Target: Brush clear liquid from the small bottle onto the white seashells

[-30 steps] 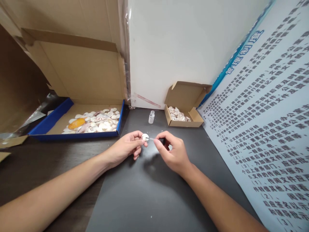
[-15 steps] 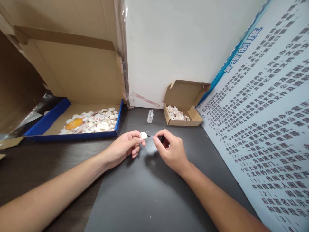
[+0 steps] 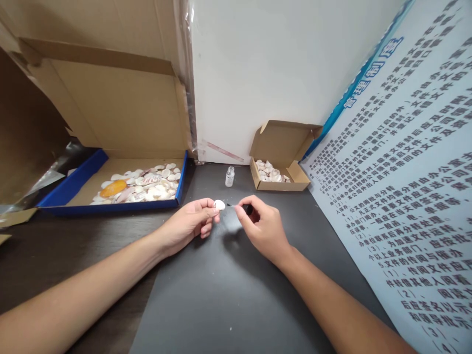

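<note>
Between the thumb and fingers of my left hand [image 3: 197, 218] is a small white seashell [image 3: 220, 205]. My right hand [image 3: 262, 223] is closed on a small brush with a black cap [image 3: 249, 209]; its thin dark tip points left toward the shell, a little apart from it. Behind both hands, a small clear glass bottle [image 3: 229, 178] with a pale label stands upright, its neck uncapped.
To the left is an open blue-edged cardboard box [image 3: 110, 210] holding many shells and one orange piece [image 3: 113, 188]. A smaller open carton [image 3: 275, 187] with shells sits back right. A white board [image 3: 258, 64] rises behind; a printed poster [image 3: 398, 196] leans at the right.
The brush in my right hand has shifted slightly, and its tip now shows more plainly beside the shell. My left hand stays nearly still with the shell.
</note>
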A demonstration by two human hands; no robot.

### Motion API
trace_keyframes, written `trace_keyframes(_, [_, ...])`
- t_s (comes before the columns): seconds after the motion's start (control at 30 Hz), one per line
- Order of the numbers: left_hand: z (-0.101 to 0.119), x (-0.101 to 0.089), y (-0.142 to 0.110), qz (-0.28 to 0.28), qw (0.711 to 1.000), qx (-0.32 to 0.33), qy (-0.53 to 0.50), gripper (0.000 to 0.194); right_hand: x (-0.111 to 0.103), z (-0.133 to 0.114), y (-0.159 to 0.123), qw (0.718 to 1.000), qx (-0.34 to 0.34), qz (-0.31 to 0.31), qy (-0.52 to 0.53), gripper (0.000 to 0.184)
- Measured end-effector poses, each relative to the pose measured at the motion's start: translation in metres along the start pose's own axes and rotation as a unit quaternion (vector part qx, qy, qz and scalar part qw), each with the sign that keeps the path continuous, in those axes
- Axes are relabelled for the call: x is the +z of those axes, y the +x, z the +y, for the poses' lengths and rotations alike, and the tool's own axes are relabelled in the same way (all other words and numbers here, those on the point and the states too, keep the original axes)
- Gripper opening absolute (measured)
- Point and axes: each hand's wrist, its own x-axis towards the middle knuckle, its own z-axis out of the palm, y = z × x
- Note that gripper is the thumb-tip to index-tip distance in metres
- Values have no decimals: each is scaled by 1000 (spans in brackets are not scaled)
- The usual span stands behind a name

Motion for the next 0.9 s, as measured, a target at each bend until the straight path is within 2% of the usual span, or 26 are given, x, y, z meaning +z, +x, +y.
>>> trace_keyframes(0.17, [-2,0,1,-6,1000,4,13,25,-1,-1,0,1000,-10,-9,9,15])
trace_keyframes(0.27, [-4,0,2,-6,1000,10,21,25,-1,0,0,1000,-3,16,-3,14])
trace_keyframes(0.33, [-4,1,2,-6,999,15,30,26,-1,1,0,1000,-3,9,-1,14])
trace_keyframes(0.4, [-5,1,2,-5,999,21,40,27,-1,2,1,1000,12,0,-15,12])
trace_keyframes(0.5, [-4,2,2,-5,998,26,55,28,0,3,2,999,27,20,-18,12])
trace_keyframes(0.6, [-4,1,2,-9,997,28,68,29,1,2,1,1000,7,-3,5,14])
trace_keyframes(0.67, [-4,1,2,-6,997,27,74,29,1,2,0,1000,18,-11,-7,14])
trace_keyframes(0.8, [-6,0,3,6,997,23,69,28,0,2,0,1000,18,14,9,14])
trace_keyframes(0.9, [-5,0,3,11,999,15,43,22,-1,1,1,1000,4,-4,17,14])
